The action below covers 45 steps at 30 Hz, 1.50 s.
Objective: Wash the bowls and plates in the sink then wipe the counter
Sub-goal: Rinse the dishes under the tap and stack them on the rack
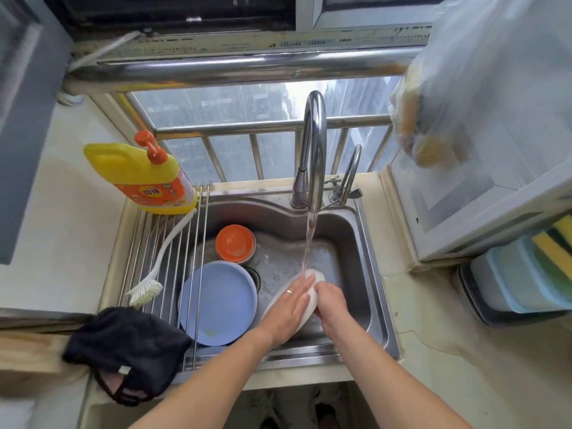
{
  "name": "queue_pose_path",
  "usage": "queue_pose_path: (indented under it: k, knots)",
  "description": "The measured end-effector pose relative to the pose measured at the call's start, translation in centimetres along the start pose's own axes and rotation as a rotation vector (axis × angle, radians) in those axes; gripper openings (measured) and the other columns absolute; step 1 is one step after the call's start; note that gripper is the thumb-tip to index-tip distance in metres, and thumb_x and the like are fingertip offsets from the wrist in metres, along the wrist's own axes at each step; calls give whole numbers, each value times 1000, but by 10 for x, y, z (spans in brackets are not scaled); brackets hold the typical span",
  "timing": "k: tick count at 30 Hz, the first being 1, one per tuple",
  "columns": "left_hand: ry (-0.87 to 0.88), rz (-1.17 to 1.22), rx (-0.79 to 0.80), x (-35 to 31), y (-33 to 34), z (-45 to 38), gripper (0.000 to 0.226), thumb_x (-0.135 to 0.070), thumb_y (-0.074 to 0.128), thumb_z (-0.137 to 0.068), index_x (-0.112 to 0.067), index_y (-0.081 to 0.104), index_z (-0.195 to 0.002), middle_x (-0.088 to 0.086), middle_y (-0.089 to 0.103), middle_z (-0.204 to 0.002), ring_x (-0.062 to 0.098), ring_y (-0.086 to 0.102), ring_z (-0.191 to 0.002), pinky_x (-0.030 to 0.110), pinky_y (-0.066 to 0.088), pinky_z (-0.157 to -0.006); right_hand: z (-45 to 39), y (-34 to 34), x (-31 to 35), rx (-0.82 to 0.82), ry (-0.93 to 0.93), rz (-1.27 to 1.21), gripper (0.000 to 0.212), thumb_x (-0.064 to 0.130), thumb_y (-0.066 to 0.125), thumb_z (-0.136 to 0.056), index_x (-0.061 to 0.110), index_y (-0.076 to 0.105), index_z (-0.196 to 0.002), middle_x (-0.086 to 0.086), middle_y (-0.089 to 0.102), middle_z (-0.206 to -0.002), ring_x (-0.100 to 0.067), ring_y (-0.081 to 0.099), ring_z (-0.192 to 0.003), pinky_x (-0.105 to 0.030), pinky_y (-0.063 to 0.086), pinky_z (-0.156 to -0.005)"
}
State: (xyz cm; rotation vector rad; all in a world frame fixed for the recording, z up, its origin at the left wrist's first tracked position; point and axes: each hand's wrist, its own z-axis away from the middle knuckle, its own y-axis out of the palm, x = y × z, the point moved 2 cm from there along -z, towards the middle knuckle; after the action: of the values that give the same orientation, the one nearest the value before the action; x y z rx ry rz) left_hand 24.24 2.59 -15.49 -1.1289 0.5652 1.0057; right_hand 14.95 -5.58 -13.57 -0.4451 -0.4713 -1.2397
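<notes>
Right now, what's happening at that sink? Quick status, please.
Left hand flat on white plate, right hand gripping its edge. Plate under running faucet. Blue plates, orange bowls waiting. Nothing blocking.

detergent bottle (145, 178) label, characters too blurred

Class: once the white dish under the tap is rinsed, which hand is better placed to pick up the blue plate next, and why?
Probably the left hand. It lies flat on the white dish, on the side nearer the blue plate, which lies to its left. The right hand grips the dish's far edge.
</notes>
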Motion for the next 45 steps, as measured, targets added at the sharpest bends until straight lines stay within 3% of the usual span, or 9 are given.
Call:
queue_pose_path:
  k: [9,12,16,21,24,30,36,39,45]
  knots:
    - [-519,10,225,31,-5,19,56,-46,19,-108,-15,47,-145,11,48,-151,26,45,-138,35,31,-114,8,-6,11,-131,-342,538,17,22,47,-99,11,45,-85,-16,58,-89,-32,53,-81,-38,37,-68]
    - [-547,430,30,4,-17,14,51,-45,20,-109,-20,46,-145,4,49,-148,23,48,-135,43,35,-114,14,4,13,-19,-507,807,14,24,47,-98,11,50,-95,-19,65,-98,-38,60,-91,-42,45,-73]
    - [-664,944,-146,-10,-32,-4,53,-63,30,-102,-25,61,-123,9,71,-118,27,71,-99,46,60,-74,34,23,10,215,-661,1129,24,21,48,-95,17,55,-117,-11,68,-110,-35,64,-101,-39,50,-77]
    - [-680,685,-373,9,-37,-7,43,-12,37,-100,-31,38,-138,11,59,-113,26,61,-97,43,58,-84,40,21,-10,451,-650,1197,8,27,42,-94,21,48,-96,-5,53,-103,-30,56,-95,-48,48,-85]
    - [-639,741,-488,14,-45,2,43,-10,32,-100,-35,49,-131,7,62,-116,27,61,-100,40,58,-76,27,2,-14,374,-541,1224,18,27,36,-95,20,52,-92,-8,55,-102,-31,57,-99,-45,48,-91]
    - [-515,669,-365,26,-49,17,39,-21,33,-105,-38,58,-131,-3,67,-123,18,65,-110,34,58,-79,-5,-19,-11,50,-359,1362,37,17,37,-100,8,47,-134,-14,43,-142,-35,44,-131,-43,43,-104]
    - [-527,765,-297,28,-39,23,33,-30,34,-110,-36,56,-133,-4,67,-128,16,65,-116,37,56,-95,10,45,0,274,-595,1336,48,40,37,-104,20,43,-147,-8,32,-158,-32,32,-142,-45,29,-116]
    - [-558,866,-382,30,-49,22,33,-38,32,-110,-34,53,-135,0,67,-128,20,63,-119,48,48,-107,28,66,-4,532,-714,1252,45,38,34,-101,19,59,-132,-4,57,-138,-25,49,-127,-46,38,-110]
    - [-657,938,-448,34,-74,23,34,-45,23,-109,-37,47,-131,8,63,-119,32,64,-105,53,62,-77,48,45,5,520,-611,1042,51,54,43,-97,14,70,-84,-1,70,-80,-18,62,-77,-37,49,-78]
